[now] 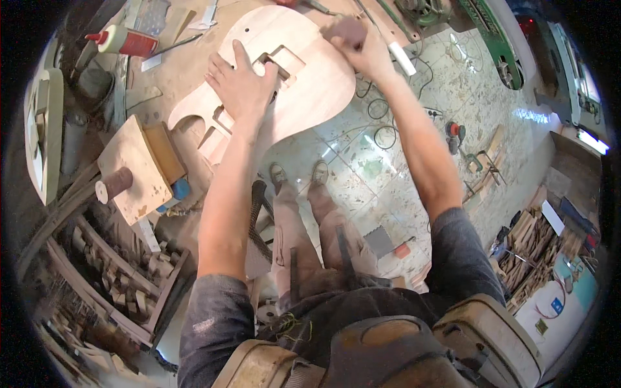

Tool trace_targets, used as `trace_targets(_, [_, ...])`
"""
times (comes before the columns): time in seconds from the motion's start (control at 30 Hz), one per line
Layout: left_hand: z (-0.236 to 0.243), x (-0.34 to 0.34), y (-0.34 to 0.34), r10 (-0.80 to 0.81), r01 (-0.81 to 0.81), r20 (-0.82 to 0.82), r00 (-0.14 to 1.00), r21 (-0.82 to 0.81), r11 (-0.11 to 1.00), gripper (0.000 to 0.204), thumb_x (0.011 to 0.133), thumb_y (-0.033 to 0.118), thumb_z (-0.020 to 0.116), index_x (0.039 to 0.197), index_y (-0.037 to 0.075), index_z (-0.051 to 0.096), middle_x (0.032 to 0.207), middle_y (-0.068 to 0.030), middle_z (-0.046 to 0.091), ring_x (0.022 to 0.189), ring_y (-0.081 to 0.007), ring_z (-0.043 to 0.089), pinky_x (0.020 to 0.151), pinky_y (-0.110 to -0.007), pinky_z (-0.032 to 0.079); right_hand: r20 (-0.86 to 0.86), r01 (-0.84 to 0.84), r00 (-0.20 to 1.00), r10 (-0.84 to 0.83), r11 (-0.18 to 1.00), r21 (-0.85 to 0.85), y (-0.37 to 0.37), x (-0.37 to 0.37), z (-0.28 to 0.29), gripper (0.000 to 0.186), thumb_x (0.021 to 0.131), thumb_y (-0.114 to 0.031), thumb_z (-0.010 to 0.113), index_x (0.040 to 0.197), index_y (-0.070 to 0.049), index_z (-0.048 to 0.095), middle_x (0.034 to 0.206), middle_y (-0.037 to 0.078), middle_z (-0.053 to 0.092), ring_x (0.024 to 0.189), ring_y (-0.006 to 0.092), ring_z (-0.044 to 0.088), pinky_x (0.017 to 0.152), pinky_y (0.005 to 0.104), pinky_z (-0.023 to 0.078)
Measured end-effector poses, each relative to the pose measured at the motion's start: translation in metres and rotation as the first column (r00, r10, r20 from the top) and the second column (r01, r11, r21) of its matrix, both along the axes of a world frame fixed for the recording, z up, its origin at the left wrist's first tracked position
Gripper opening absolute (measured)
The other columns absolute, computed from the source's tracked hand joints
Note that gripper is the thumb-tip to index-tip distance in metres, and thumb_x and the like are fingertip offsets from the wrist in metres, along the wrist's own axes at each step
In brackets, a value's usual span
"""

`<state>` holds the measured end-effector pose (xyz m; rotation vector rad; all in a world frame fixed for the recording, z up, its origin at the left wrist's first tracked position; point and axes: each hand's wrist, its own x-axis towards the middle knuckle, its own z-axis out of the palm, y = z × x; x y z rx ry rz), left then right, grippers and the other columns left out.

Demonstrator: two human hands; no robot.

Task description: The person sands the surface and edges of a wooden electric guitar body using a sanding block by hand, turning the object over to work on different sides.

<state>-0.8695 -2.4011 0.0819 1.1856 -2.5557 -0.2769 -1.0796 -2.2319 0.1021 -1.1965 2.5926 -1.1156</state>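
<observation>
A pale, unfinished wooden guitar body [317,81] with routed cavities lies on the workbench, overhanging its near edge. My left hand [242,90] rests on its face with fingers spread, beside the middle cavity. At the body's far right edge, my right hand [373,59] grips a piece of dark brown sandpaper [346,31], slightly smeared by motion. Whether there is a block under the sandpaper cannot be made out, and the hand partly covers it.
On the bench [194,64] lie a red-and-white glue bottle [129,42] and a white tube [402,59]. A wooden box-like fixture with a brown spindle [114,184] stands at left. Cables [385,136], clamps [482,165] and a red-black tool [455,130] are on the tiled floor.
</observation>
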Motion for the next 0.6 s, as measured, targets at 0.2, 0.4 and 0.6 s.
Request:
trace_targets(0.2, [0.011, 0.02, -0.015, 0.05, -0.047, 0.053, 0.997, -0.043, 0.998, 0.087, 0.084, 0.051, 0.063, 0.157, 0.008, 0.043, 0.156, -0.0404, 0.032, 0.15, -0.0504, 0.027, 0.125, -0.06, 0.018, 0.252, -0.265, 0.927, 0.278, 0.961, -0.084, 0.044, 0.094, -0.001, 0.069, 0.072, -0.023, 0.089, 0.129, 0.001, 0.058, 0.115, 0.02, 0.068, 0.11, 0.0361, 0.066, 0.096, 0.0427, 0.052])
trace_targets(0.4, [0.005, 0.013, -0.011, 0.018, -0.019, 0.04, 0.999, 0.017, 1.0, 0.088, 0.087, 0.056, 0.061, 0.161, 0.012, 0.038, 0.156, -0.04, 0.034, 0.15, -0.0512, 0.029, 0.126, -0.058, 0.015, 0.208, 0.017, 0.978, -0.002, 0.997, -0.069, 0.025, 0.059, 0.005, 0.07, 0.072, -0.017, 0.089, 0.132, -0.001, 0.056, 0.112, 0.016, 0.069, 0.11, 0.0356, 0.064, 0.096, 0.045, 0.051])
trace_targets(0.6, [0.009, 0.02, -0.012, 0.035, -0.032, 0.072, 0.997, -0.042, 0.999, 0.089, 0.088, 0.057, 0.06, 0.161, 0.012, 0.037, 0.156, -0.0399, 0.033, 0.15, -0.0507, 0.028, 0.126, -0.058, 0.015, 0.638, -0.092, 0.726, 0.257, 0.955, -0.281, 0.047, 0.093, 0.019, 0.057, 0.082, -0.017, 0.081, 0.132, -0.002, 0.058, 0.118, 0.019, 0.069, 0.113, 0.0341, 0.066, 0.099, 0.0434, 0.052])
